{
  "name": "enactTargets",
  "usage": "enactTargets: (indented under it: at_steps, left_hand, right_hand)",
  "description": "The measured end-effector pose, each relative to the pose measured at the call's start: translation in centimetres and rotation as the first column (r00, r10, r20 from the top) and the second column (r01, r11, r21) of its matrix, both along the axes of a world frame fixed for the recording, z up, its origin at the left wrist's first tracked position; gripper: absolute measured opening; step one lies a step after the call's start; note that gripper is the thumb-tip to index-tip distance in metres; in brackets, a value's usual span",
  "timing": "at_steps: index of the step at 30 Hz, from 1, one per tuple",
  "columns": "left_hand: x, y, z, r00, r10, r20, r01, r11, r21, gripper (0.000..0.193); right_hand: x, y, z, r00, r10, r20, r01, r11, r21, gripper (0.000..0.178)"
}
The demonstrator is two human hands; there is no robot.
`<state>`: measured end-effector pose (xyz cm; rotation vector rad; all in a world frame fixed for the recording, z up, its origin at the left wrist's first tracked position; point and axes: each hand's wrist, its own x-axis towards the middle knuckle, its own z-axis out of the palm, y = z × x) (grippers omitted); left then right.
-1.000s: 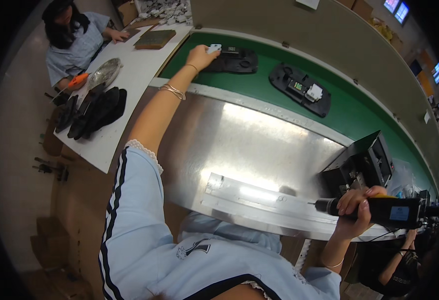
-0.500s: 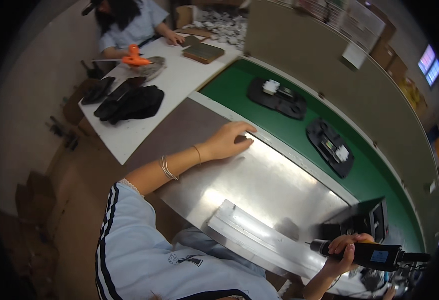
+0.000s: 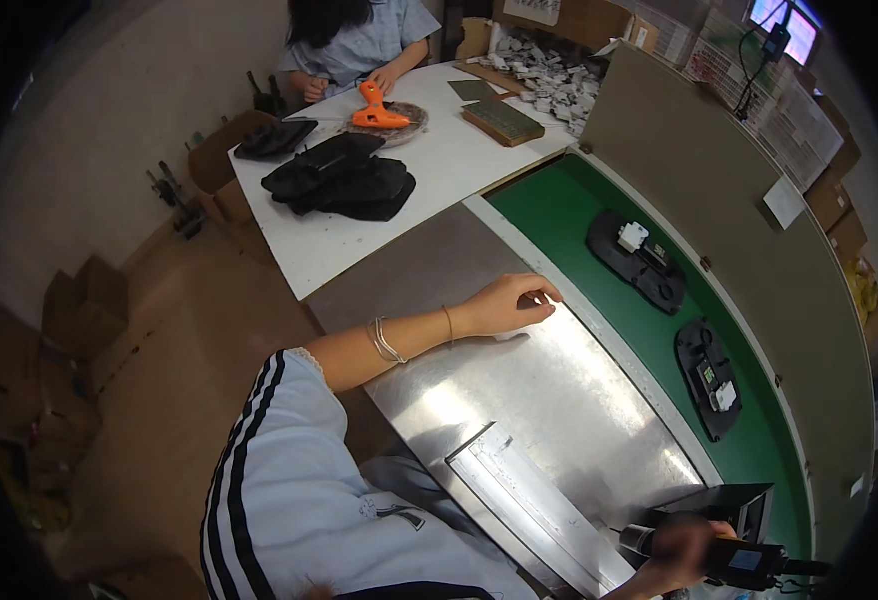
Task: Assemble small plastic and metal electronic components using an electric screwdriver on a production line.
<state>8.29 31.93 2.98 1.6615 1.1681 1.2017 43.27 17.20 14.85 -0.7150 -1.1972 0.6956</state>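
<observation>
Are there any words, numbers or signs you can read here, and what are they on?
None can be read clearly.
Blue label on the black tool in the right hand: too small and blurred.
Printed sheets past the divider: too small.
Paper on the cardboard, top: blurred marks.
Shirt print: a dark design, no readable word.
</observation>
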Motion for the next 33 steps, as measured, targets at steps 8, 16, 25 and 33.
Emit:
enactTargets:
  at_steps: [8, 16, 25, 33]
  left_hand:
    - [-1.0, 0.3, -0.7, 1.000, 0.007, 0.006, -0.007, 1.000, 0.025, 0.019]
    - [-1.4, 0.4, -0.3, 0.999, 0.012, -0.049, -0.011, 0.999, 0.032, 0.020]
    - [-2.3, 0.8, -0.6, 0.994, 0.013, -0.110, -0.006, 0.998, 0.067, 0.018]
    - [-2.8, 1.6, -1.3, 0.988, 0.000, -0.153, 0.012, 0.997, 0.077, 0.018]
  right_hand:
    - [-0.7, 1.0, -1.3, 0.998, -0.044, 0.041, 0.044, 0.999, -0.007, 0.023]
    - [-1.7, 1.5, -1.6, 0.998, -0.058, 0.040, 0.057, 0.998, 0.022, 0.025]
    - [-2.0, 2.4, -2.8, 0.998, -0.056, 0.031, 0.055, 0.998, 0.023, 0.024]
    - [-2.3, 3.1, -3.7, 0.999, -0.050, 0.003, 0.050, 0.998, 0.029, 0.028]
